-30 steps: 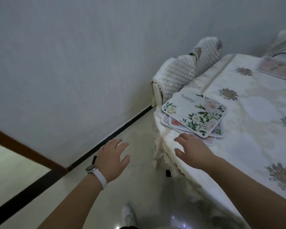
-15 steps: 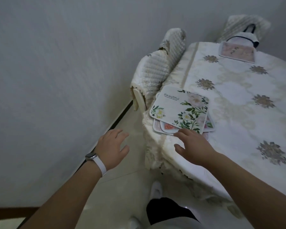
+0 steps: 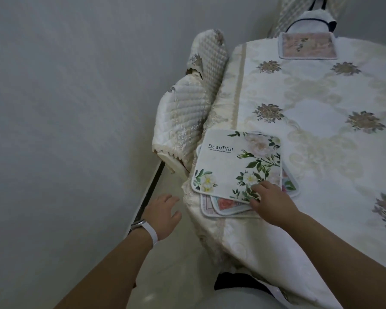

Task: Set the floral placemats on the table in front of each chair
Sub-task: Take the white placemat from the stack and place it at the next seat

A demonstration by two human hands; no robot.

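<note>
Head view: the stack of floral placemats sits on the near left corner of the bench, fanned unevenly. The right hand has its fingers laid, lightly curved, on the top mat's near right corner. I see no closed pinch. The left hand hovers off the bench edge, fingers spread, holding nothing. One pink placemat is already laid at the far end. These mats look thin, light and floppy, and likely to slide on each other. Best to pinch the overhanging near edge and peel off one.
</note>
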